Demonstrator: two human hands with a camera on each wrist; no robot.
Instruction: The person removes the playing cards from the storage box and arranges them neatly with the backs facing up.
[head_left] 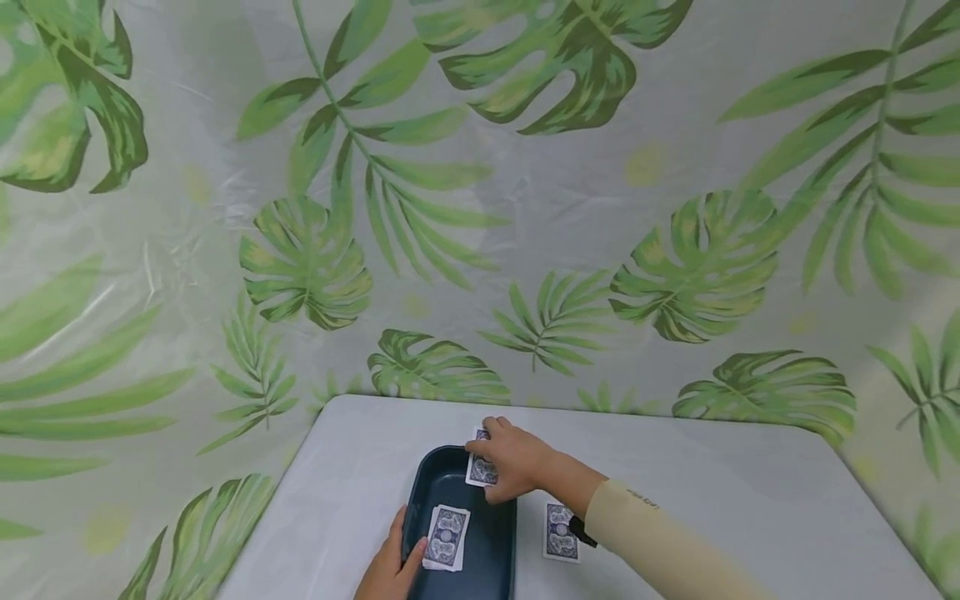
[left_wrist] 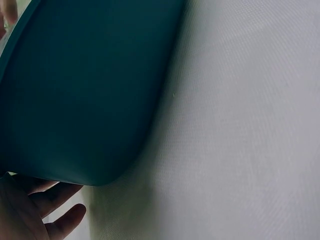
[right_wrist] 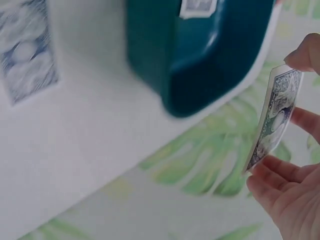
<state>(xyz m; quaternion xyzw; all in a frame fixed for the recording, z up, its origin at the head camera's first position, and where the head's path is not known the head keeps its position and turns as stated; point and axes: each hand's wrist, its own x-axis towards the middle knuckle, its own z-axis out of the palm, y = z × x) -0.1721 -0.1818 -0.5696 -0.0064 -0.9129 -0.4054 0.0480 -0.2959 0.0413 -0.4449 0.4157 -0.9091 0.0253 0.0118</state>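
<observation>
My right hand (head_left: pixel 513 458) pinches a playing card (head_left: pixel 480 473) above the far right corner of a dark teal tray (head_left: pixel 487 546). In the right wrist view, the thumb is at one end of that card (right_wrist: pixel 276 117) and fingertips are at the other, its blue patterned back showing. My left hand (head_left: pixel 388 562) grips the tray's left side, thumb over the rim. From the left wrist, the tray's outer wall (left_wrist: pixel 95 100) fills much of the view, with fingers (left_wrist: pixel 60 197) against it. A small, uneven pile of cards (head_left: pixel 447 537) lies face down inside the tray.
Right of the tray, more face-down cards (head_left: pixel 561 542) lie on the white table (head_left: pixel 690 500), partly under the right wrist and its dark band. Behind the table hangs a leaf-patterned sheet (head_left: pixel 555 225).
</observation>
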